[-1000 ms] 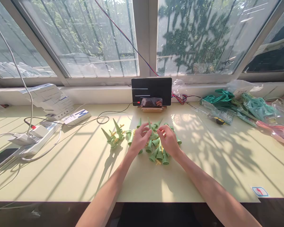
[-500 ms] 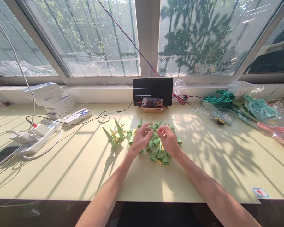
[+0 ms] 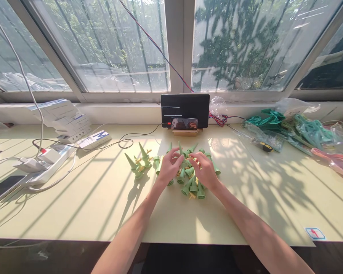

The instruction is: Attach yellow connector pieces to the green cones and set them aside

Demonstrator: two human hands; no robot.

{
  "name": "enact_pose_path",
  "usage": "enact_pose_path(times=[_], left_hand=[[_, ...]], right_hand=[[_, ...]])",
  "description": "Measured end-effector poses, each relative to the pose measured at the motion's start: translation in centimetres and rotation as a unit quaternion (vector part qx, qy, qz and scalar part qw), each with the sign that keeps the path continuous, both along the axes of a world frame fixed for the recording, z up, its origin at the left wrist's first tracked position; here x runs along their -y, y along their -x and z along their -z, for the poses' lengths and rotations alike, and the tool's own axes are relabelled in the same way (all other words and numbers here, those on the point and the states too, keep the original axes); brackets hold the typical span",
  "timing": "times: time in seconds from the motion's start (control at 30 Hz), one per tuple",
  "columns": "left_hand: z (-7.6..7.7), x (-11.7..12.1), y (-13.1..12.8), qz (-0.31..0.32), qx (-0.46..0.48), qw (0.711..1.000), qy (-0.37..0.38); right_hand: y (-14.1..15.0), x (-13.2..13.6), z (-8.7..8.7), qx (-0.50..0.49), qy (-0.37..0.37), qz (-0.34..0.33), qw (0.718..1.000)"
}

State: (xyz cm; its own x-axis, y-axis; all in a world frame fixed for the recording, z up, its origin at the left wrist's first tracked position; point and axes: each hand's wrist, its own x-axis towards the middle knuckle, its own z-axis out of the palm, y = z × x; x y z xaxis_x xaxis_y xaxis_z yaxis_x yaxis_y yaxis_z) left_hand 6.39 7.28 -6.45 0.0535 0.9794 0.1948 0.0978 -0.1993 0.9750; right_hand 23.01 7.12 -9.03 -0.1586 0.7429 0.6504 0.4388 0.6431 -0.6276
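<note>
My left hand (image 3: 168,170) and my right hand (image 3: 206,173) both rest on the pile of green cone spikes (image 3: 192,182) in the middle of the surface (image 3: 88,205), just in front of the dark tablet (image 3: 185,110) and the phone (image 3: 184,123) on its little stand. My left fingers (image 3: 175,156) are curled loosely around one upright green cone (image 3: 180,150) whose tip pokes up between my hands; my right fingers (image 3: 196,159) are bent in towards it, pinching at something small and yellowish, though I cannot tell exactly what they grip or how tightly. Off to my left, apart from the pile, stands a small cluster of finished-looking cones (image 3: 139,164) with yellow fittings, some pointing up. By my judgement that cluster is the done part, only a few pieces, while the heap under my hands is far larger, so most of the work is left. Further left lie a power strip (image 3: 42,167) with white cables and a stack of papers (image 3: 64,118); to my right, bags of green plastic parts (image 3: 286,127) sit near the window ledge
</note>
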Motion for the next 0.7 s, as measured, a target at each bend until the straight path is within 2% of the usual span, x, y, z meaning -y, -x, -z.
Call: enact_pose_path(times=[0.47, 0.7], left_hand=[[-0.08, 0.43, -0.57, 0.003, 0.006, 0.999, -0.041], [0.32, 0.26, -0.33, 0.010, 0.019, 1.000, -0.001]], right_hand=[[0.08, 0.09, -0.18, -0.035, 0.018, 0.003, 0.999], [0.09, 0.12, -0.37, -0.034, 0.016, -0.011, 0.999]])
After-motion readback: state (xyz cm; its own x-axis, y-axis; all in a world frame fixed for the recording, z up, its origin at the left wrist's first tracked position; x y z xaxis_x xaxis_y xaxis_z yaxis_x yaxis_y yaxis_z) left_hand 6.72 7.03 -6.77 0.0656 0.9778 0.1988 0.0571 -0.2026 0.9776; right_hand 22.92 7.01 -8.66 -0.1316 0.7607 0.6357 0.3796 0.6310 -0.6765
